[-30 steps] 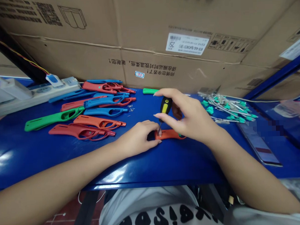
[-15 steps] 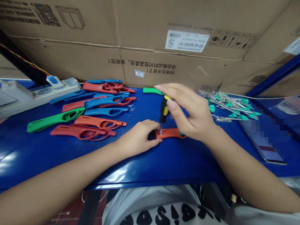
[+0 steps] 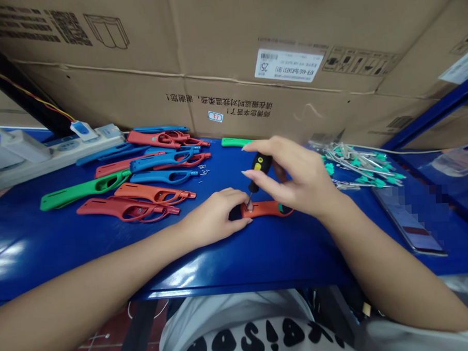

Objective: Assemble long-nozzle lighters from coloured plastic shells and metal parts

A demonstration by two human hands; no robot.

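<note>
My left hand (image 3: pixel 220 215) is closed on the left end of an orange lighter casing (image 3: pixel 272 209), holding it flat on the blue table. A green part shows near the casing's right end. My right hand (image 3: pixel 302 180) has a black and yellow screwdriver (image 3: pixel 260 165) between its fingers, the thumb and forefinger loose around the handle. The screwdriver leans slightly, its shaft pointing down to the casing's left end beside my left fingertips. Whether the tip sits on a screw is too small to tell.
Red, blue, orange and green lighter casings (image 3: pixel 119 207) lie at the left, with small screws (image 3: pixel 203 170) beside them. A green casing (image 3: pixel 234 142) lies behind. Metal rods with green parts (image 3: pixel 373 167), a phone (image 3: pixel 410 222) and a power strip (image 3: pixel 68 151) surround the work. Cardboard (image 3: pixel 221 67) stands behind.
My right fingers have opened wider around the screwdriver, and its handle has turned and tilted a little. My left hand keeps its place on the orange casing.
</note>
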